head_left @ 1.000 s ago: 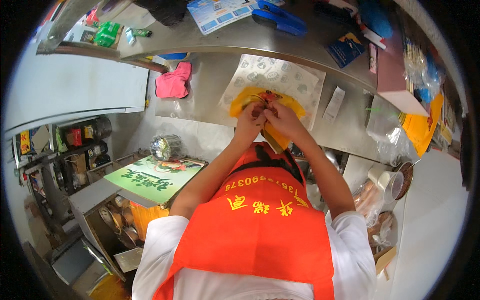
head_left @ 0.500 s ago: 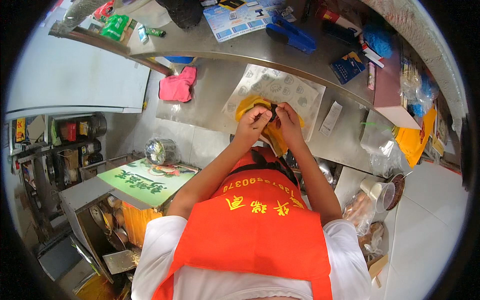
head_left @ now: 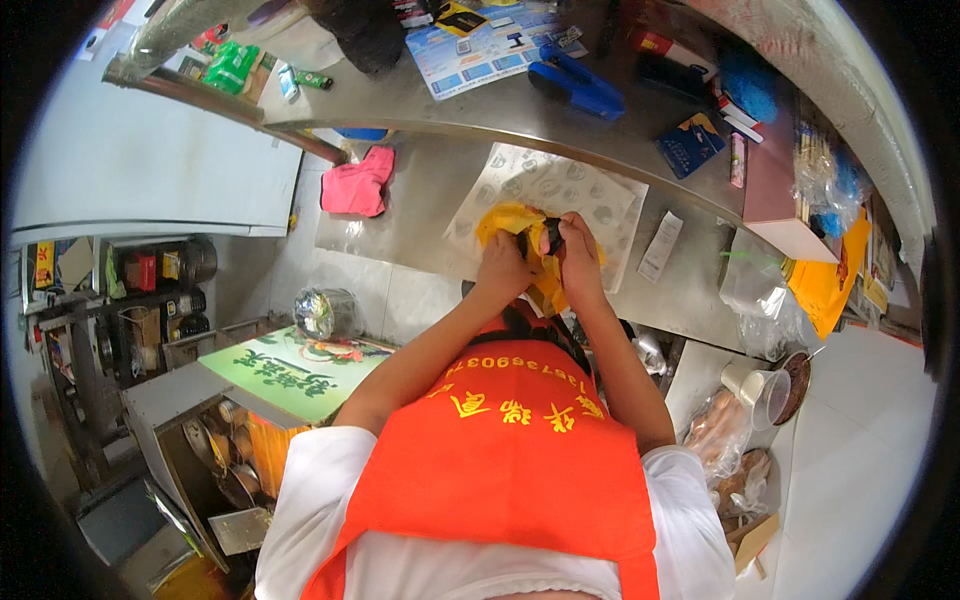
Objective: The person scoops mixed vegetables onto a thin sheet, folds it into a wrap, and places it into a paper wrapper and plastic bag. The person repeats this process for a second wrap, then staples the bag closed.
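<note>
Over the front part of the steel counter (head_left: 415,225), both my hands hold a crumpled yellow bag (head_left: 547,293) with black parts at its top. My left hand (head_left: 506,270) is closed around its left side. Curled fingers of my right hand (head_left: 580,262) grip a black part on the right. Between the hands a small pinkish spot shows in the bag's opening, too small to name. Behind the bag lies a whitish sheet of paper (head_left: 610,195) with grey printed motifs. To its right is a narrow white slip (head_left: 660,246).
A pink cloth (head_left: 358,183) lies at the counter's left. Above runs a metal shelf (head_left: 370,105) with a blue stapler-like tool (head_left: 578,84) and a printed card sheet (head_left: 480,55). Clear plastic bags (head_left: 755,285) and cups (head_left: 767,398) stand at the right; a green board (head_left: 290,375) is at the left.
My left hand has turned from a pinch at the bag's top to a grip around its left side. The right hand has shifted slightly down, and the bag's top has spread apart.
</note>
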Motion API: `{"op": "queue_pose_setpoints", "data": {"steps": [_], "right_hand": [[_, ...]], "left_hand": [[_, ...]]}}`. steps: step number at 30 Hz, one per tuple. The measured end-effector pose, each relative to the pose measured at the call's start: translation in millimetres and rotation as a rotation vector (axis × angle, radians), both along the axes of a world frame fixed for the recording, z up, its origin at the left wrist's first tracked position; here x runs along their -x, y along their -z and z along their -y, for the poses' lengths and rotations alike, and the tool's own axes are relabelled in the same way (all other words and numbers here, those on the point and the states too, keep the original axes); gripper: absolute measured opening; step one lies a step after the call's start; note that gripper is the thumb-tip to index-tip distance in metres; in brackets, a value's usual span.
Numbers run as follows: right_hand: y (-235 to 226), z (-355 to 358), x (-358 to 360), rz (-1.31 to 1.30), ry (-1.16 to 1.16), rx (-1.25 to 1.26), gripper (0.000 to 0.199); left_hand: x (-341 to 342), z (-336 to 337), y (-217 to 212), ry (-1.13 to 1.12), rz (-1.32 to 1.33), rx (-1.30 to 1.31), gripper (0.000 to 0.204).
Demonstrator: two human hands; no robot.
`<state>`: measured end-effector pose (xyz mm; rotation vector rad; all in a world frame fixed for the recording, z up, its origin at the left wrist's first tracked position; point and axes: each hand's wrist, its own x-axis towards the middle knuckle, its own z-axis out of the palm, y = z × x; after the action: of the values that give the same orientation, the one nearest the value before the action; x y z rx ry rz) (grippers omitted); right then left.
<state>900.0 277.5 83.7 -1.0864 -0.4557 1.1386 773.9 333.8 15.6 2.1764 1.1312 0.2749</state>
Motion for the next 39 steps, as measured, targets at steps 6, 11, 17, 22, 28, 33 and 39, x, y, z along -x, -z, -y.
{"op": "queue_pose_setpoints", "data": {"steps": [6,11,17,22,28,33,39], "right_hand": [[-21.0,6.7,-1.2,0.106,-0.077,0.089,0.015],[-48.8,8.5,-28.7,0.327,0.010,0.030,0.016],[-104.9,10.0,-54.3,0.366,0.291,-0.089,0.008],[-121.3,33.0,-48.6,0.281,0.195,-0.148,0.018],[-121.8,26.0,-42.6,0.827,0.042,-0.105,0.038],[-86.4,14.0,-31.2,1.114,0.033,-0.103,0.052],[-32.9,-2.0,-60.4,0.705,-0.331,-0.123,0.062]], "left_hand": [[13.4,-14.6,-51.5,0.003,0.362,0.209,0.017],[14.8,-14.9,-94.4,0.071,0.595,0.540,0.024],[7.3,-36.3,-172.7,0.088,0.752,0.633,0.031],[11.9,-61.9,-202.2,0.088,0.827,0.666,0.033],[-9.6,-52.0,-192.7,0.333,0.725,0.909,0.038],[-19.1,-47.7,-155.2,0.423,0.570,0.815,0.018],[-33.8,-51.3,-127.5,0.474,0.303,0.567,0.009]]}}
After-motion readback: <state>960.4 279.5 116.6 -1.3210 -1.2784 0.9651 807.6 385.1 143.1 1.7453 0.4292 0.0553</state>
